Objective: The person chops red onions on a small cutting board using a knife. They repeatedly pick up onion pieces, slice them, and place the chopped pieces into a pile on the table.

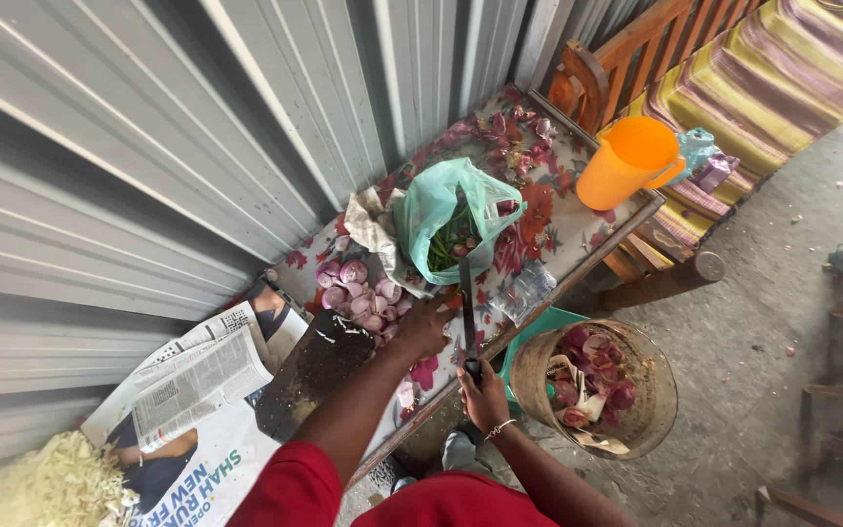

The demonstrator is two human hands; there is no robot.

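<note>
My right hand [485, 395], with a bracelet at the wrist, grips the black handle of a long knife [466, 298]. Its blade points away from me, toward a green plastic bag [441, 210] that holds green vegetables. My left hand [424, 327] lies curled on the floral tablecloth [548, 229], right beside the blade. It touches the edge of a pile of peeled purple onions [358, 291]. Whether its fingers hold a piece I cannot tell. A dark cutting board [316, 369] lies just left of that hand.
A round basket [651, 390] of onion peels stands on the floor below the table edge. An orange jug [626, 161] sits at the table's far corner, with a clear plastic bag [524, 290] nearer. Newspaper [202, 381] and shredded cabbage [46, 483] lie left. Behind the table runs a corrugated metal wall [148, 146].
</note>
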